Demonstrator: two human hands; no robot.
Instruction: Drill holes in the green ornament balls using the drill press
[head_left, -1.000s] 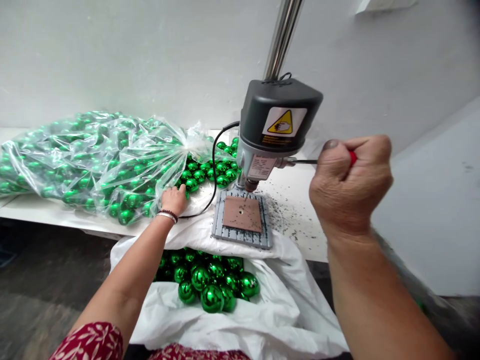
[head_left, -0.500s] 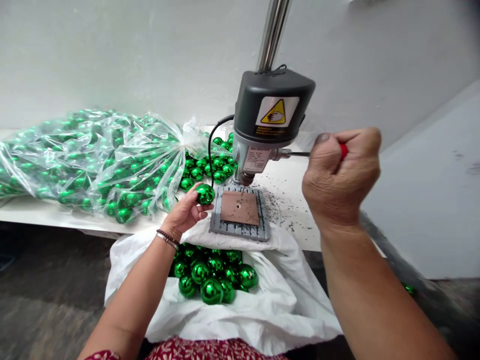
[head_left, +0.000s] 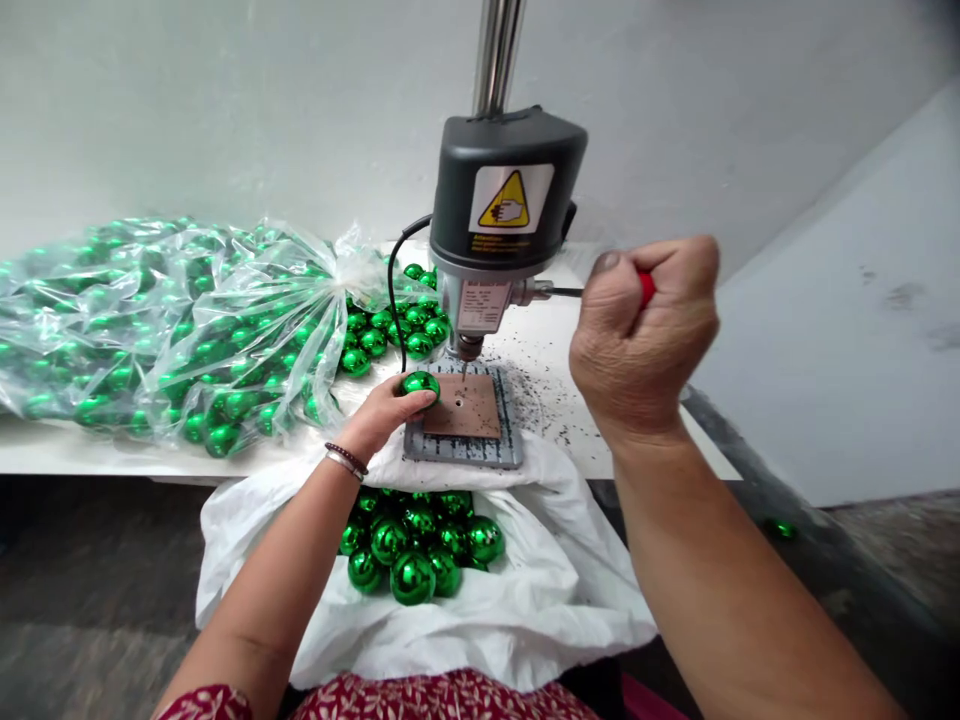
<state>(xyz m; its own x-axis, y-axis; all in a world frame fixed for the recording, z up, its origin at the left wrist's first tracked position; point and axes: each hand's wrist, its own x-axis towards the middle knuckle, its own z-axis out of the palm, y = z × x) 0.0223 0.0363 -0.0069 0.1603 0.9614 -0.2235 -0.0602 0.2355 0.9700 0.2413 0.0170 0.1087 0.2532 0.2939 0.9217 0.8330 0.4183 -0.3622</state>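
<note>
A shiny green ball (head_left: pixel 421 387) is in my left hand (head_left: pixel 384 412), over the left edge of a brown plate (head_left: pixel 476 415) with a small hole. That plate lies on the grey slotted base (head_left: pixel 512 440) of a drill press (head_left: pixel 508 190). The thin bit hangs above the plate, to the right of the ball and apart from it. My right hand (head_left: pixel 645 335) is closed round the red-ended lever (head_left: pixel 562 292) at the drill's right side.
Several green balls lie in a white cloth (head_left: pixel 517 620) in front of the base. A clear bag (head_left: pixel 172 340) full of green balls fills the left of the white table (head_left: pixel 45 445). Loose balls (head_left: pixel 373 342) lie behind the base; dark shavings are scattered right of it.
My left hand has brought the green ball nearer the bit, over the plate's left edge. The view has shifted, so the drill appears further left. My right hand still grips the lever.
</note>
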